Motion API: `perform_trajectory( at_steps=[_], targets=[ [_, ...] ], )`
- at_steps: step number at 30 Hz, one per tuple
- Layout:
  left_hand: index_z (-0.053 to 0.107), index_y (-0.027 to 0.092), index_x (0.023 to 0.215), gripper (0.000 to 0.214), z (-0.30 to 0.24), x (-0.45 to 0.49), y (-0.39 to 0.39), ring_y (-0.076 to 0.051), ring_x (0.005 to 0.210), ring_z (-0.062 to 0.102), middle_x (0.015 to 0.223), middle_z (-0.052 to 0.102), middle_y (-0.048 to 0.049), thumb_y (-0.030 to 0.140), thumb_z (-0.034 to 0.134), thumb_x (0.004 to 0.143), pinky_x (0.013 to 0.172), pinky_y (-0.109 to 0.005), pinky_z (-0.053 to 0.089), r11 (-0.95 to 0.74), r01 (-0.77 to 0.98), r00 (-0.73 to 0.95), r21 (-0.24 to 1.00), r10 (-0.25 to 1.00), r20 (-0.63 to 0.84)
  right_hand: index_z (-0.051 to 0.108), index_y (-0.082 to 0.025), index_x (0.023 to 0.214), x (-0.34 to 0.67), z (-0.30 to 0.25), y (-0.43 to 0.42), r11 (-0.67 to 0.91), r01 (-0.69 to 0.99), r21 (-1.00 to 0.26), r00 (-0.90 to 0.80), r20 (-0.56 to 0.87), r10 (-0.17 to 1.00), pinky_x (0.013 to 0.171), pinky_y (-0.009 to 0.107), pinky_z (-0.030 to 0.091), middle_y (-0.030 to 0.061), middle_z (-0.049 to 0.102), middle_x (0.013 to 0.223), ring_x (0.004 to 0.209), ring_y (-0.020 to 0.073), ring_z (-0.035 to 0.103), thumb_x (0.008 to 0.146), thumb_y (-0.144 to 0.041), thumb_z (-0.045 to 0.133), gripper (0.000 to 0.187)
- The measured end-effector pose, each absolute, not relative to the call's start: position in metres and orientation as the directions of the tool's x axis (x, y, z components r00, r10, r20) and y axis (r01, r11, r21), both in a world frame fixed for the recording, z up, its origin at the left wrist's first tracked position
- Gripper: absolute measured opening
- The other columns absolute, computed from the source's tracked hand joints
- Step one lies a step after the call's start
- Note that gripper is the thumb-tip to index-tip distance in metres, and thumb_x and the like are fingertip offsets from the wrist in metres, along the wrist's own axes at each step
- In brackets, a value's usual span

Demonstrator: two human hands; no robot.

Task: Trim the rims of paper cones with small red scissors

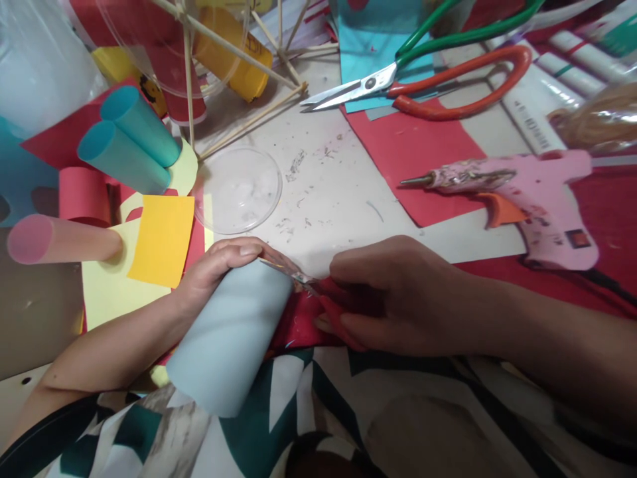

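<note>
My left hand (231, 253) grips the far end of a pale blue sheet of paper (233, 325), which curves down over my lap. The thumb lies on top, and most of the other fingers are hidden behind the sheet. In my right hand (393, 292) is a small pair of red-handled scissors (338, 318). Their blades are at the sheet's upper right edge, close to my left fingertips. Part of the red handle is covered by my fingers.
Green-and-red-handled scissors (371, 83) and a pink glue gun (542, 199) lie at the right. Blue paper tubes (129, 146), a pink tube (64, 239) and a yellow paper piece (162, 239) are at the left. A clear disc (239, 189) and stick frame (249, 126) lie beyond my hands.
</note>
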State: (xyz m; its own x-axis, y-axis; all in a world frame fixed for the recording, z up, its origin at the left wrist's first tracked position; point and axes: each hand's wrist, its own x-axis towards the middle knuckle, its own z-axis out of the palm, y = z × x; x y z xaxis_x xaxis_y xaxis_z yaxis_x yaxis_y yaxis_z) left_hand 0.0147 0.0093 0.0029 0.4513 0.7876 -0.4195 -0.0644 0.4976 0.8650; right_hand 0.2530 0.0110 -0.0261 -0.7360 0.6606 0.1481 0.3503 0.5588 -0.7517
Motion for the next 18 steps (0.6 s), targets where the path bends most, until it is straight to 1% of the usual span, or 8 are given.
perform_trajectory(
  at_steps=[5, 12, 18],
  targets=[
    [0.079, 0.019, 0.078, 0.025, 0.002, 0.0172, 0.0082, -0.025, 0.089, 0.069, 0.086, 0.077, -0.0072, 0.029, 0.056, 0.082, 0.09, -0.037, 0.048, 0.478, -0.115, 0.492, 0.871, 0.789, -0.368, 0.031, -0.02, 0.058, 0.2525, -0.0213, 0.012, 0.562, 0.326, -0.76, -0.745, 0.158, 0.648, 0.045, 0.021, 0.018, -0.0081, 0.033, 0.05, 0.047, 0.0063, 0.025, 0.073, -0.026, 0.062, 0.035],
    [0.079, 0.019, 0.079, 0.026, -0.0018, 0.0139, 0.0097, -0.026, 0.093, 0.069, 0.093, 0.077, -0.0072, 0.03, 0.055, 0.083, 0.092, -0.036, 0.048, 0.476, -0.092, 0.505, 0.875, 0.779, -0.371, 0.033, -0.02, 0.06, 0.253, -0.0228, 0.0114, 0.558, 0.342, -0.756, -0.769, 0.117, 0.629, 0.048, 0.024, 0.018, -0.0071, 0.035, 0.052, 0.049, 0.0068, 0.025, 0.073, -0.026, 0.062, 0.033],
    [0.078, 0.019, 0.078, 0.027, -0.001, 0.0138, 0.0096, -0.027, 0.096, 0.068, 0.093, 0.076, -0.0079, 0.03, 0.054, 0.084, 0.097, -0.039, 0.046, 0.48, -0.083, 0.521, 0.873, 0.768, -0.373, 0.034, -0.02, 0.062, 0.2547, -0.0259, 0.0118, 0.546, 0.271, -0.792, -0.788, 0.143, 0.598, 0.049, 0.025, 0.02, -0.0065, 0.037, 0.055, 0.05, 0.0066, 0.027, 0.076, -0.025, 0.06, 0.03]
  ],
)
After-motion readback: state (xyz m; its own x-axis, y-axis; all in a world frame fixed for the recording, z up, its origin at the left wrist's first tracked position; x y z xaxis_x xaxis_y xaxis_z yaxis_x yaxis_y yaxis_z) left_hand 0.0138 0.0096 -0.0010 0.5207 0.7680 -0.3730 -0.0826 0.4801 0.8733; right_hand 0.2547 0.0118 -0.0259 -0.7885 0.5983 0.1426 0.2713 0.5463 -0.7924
